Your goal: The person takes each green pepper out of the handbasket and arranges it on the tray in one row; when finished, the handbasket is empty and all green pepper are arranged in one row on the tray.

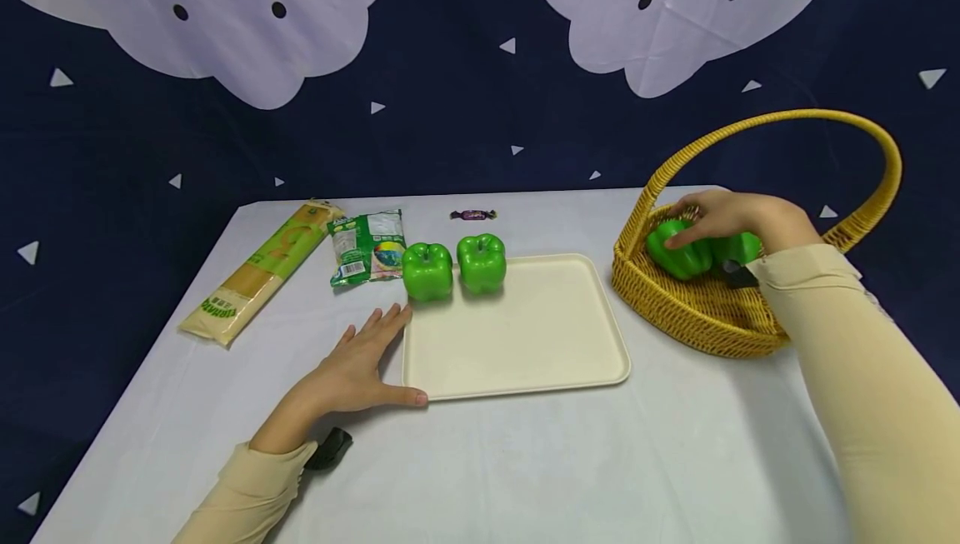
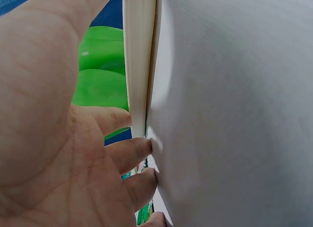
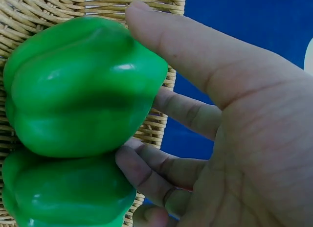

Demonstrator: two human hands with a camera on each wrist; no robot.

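Observation:
My left hand lies at the left edge of a cream tray, fingers spread, thumb at its near left corner. Two green bell peppers stand at the tray's far left: one pepper by the corner, another pepper just right of it. On the right, my right hand reaches into a wicker basket. Its thumb and fingers pinch the stem end of a green bell pepper, which is inside the basket. A second pepper lies right against that one, under the fingertips.
The basket's tall handle arches over the right hand. At the left lie a long noodle packet and a green snack bag. A small purple wrapped candy lies near the table's far edge. A dark cloth hangs behind.

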